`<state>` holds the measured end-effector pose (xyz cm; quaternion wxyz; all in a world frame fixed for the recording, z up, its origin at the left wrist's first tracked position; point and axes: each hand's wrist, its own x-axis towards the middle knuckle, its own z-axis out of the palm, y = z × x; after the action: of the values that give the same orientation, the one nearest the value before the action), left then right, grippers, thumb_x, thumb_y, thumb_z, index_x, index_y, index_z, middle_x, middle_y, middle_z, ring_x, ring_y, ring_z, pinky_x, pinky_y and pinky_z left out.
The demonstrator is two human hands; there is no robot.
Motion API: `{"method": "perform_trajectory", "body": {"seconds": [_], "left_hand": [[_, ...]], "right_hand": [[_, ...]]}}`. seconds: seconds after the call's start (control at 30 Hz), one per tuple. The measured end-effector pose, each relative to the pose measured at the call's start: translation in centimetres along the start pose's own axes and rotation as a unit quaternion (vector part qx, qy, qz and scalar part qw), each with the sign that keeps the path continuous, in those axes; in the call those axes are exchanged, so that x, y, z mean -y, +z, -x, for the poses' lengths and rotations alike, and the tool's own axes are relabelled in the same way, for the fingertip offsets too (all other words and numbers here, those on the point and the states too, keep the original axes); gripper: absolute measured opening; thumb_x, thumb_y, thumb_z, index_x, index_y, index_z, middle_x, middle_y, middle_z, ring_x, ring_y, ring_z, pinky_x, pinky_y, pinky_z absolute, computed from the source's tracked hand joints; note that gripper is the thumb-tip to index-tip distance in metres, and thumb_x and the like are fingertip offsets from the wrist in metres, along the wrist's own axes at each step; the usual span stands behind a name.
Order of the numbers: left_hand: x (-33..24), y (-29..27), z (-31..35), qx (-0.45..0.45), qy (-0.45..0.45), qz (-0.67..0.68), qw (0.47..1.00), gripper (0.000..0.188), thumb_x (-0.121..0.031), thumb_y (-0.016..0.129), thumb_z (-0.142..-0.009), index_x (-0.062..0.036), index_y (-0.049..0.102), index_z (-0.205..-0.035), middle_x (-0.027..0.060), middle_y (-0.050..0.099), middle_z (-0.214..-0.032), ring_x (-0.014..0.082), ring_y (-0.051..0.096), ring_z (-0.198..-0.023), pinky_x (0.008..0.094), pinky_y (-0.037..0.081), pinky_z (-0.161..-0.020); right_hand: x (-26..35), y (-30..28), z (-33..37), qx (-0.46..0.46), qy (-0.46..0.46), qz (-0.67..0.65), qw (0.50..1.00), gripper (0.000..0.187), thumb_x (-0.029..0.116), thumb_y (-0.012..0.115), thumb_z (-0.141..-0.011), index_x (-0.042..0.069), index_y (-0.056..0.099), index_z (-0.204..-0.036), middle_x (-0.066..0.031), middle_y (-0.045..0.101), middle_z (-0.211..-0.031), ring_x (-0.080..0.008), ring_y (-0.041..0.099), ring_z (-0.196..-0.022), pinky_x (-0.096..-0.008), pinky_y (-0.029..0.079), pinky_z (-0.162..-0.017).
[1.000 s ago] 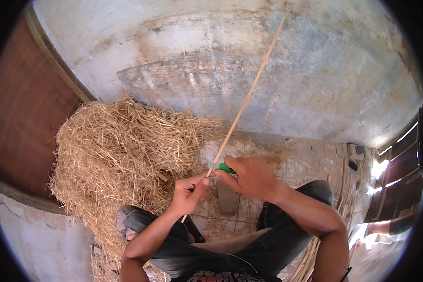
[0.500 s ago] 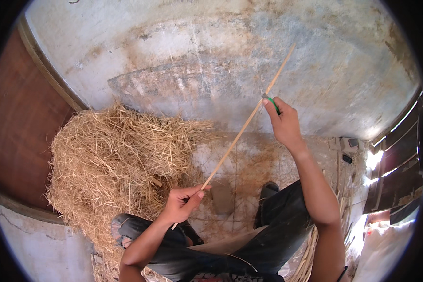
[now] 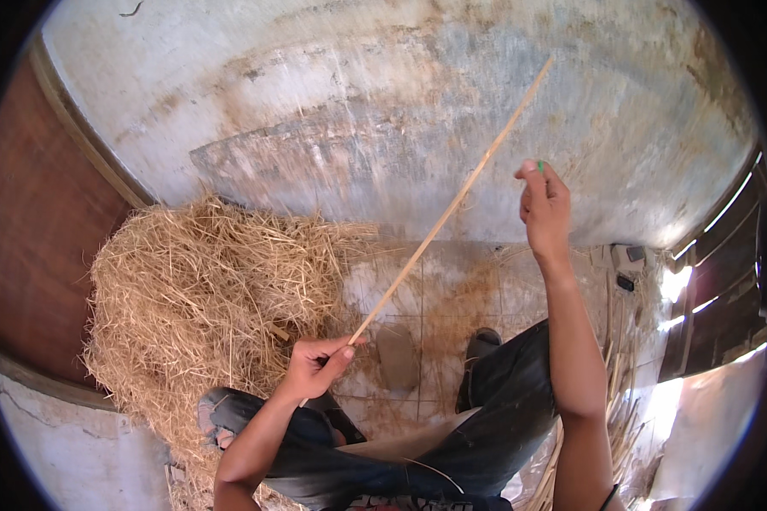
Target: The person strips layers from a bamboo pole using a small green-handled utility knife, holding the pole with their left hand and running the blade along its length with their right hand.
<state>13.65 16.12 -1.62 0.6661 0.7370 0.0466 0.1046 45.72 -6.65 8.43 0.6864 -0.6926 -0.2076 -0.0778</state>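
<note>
A long, thin pale bamboo strip (image 3: 452, 209) slants up and away to the right. My left hand (image 3: 315, 368) pinches its lower part between thumb and fingers, and the short end pokes out below the palm. To the right of the strip, and apart from it, my right hand (image 3: 545, 204) is raised with its fingers curled. It grips a small green-handled knife (image 3: 540, 166), of which only a bit of green shows; the blade is hidden at this moment.
A big heap of straw-like shavings (image 3: 222, 289) lies at the left beside a brown panel (image 3: 51, 213). Ahead rises a stained wall (image 3: 383, 111). On the tiled floor lie a flat sandal-shaped piece (image 3: 396, 358), long strips (image 3: 626, 426) at right, and a small black object (image 3: 625, 283).
My right hand with the knife has come off the strip and swung right. My left hand has shifted slightly left and down, still pinching the strip, whose far tip now points higher.
</note>
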Motion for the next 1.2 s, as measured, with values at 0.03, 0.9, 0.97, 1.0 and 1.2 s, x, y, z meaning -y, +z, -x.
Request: {"method": "perform_trajectory", "body": {"seconds": [0.03, 0.9, 0.97, 1.0, 1.2], "left_hand": [[0.0, 0.3, -0.3, -0.004, -0.001, 0.005, 1.0, 0.026, -0.007, 0.061, -0.101, 0.0014, 0.07, -0.124, -0.0051, 0.048, -0.058, 0.002, 0.04, -0.053, 0.0223, 0.032, -0.048], [23.0, 3.1, 1.2, 0.373, -0.214, -0.114, 0.896, 0.067, -0.053, 0.036, -0.106, -0.0049, 0.044, -0.152, 0.0146, 0.052, -0.145, 0.0267, 0.052, -0.131, 0.0435, 0.041, -0.109], [27.9, 7.6, 4.9, 0.524, -0.257, -0.208, 0.785, 0.07, -0.055, 0.032, -0.107, -0.0053, 0.037, -0.155, 0.0145, 0.032, -0.16, 0.0277, 0.034, -0.145, 0.0426, 0.028, -0.119], [30.2, 9.6, 6.9, 0.596, -0.263, -0.25, 0.716, 0.072, -0.056, 0.029, -0.107, -0.0055, 0.033, -0.157, 0.0144, 0.022, -0.167, 0.0282, 0.025, -0.153, 0.0422, 0.022, -0.124], [32.4, 15.1, 9.8, 0.637, -0.399, -0.112, 0.65, 0.082, -0.066, 0.028, -0.102, -0.0057, 0.035, -0.157, 0.0147, 0.026, -0.166, 0.0282, 0.027, -0.152, 0.0422, 0.022, -0.123]], "right_hand": [[0.3, 0.4, 0.5, 0.013, -0.002, 0.009, 1.0, 0.038, 0.04, 0.062, -0.102, 0.004, 0.067, -0.089, 0.0075, 0.037, -0.059, -0.0036, 0.031, -0.052, -0.0255, 0.025, -0.047], [1.2, 3.0, 2.9, 0.22, 0.127, -0.107, 0.961, 0.02, 0.02, 0.07, -0.098, 0.002, 0.07, -0.09, 0.0099, 0.044, -0.059, -0.0006, 0.034, -0.051, -0.0235, 0.023, -0.046], [1.1, 3.6, 3.0, 0.236, 0.126, -0.114, 0.957, 0.019, 0.02, 0.07, -0.098, 0.002, 0.071, -0.091, 0.0096, 0.044, -0.059, -0.0004, 0.035, -0.051, -0.0232, 0.024, -0.047], [1.1, 4.1, 3.3, 0.249, 0.128, -0.121, 0.952, 0.019, 0.02, 0.07, -0.098, 0.002, 0.071, -0.092, 0.0094, 0.045, -0.059, -0.0003, 0.036, -0.051, -0.023, 0.025, -0.047], [-1.7, 4.1, 3.8, 0.248, 0.078, -0.027, 0.965, 0.023, 0.023, 0.072, -0.096, 0.0, 0.072, -0.094, 0.0065, 0.045, -0.059, -0.0046, 0.036, -0.054, -0.0275, 0.029, -0.048]]}}
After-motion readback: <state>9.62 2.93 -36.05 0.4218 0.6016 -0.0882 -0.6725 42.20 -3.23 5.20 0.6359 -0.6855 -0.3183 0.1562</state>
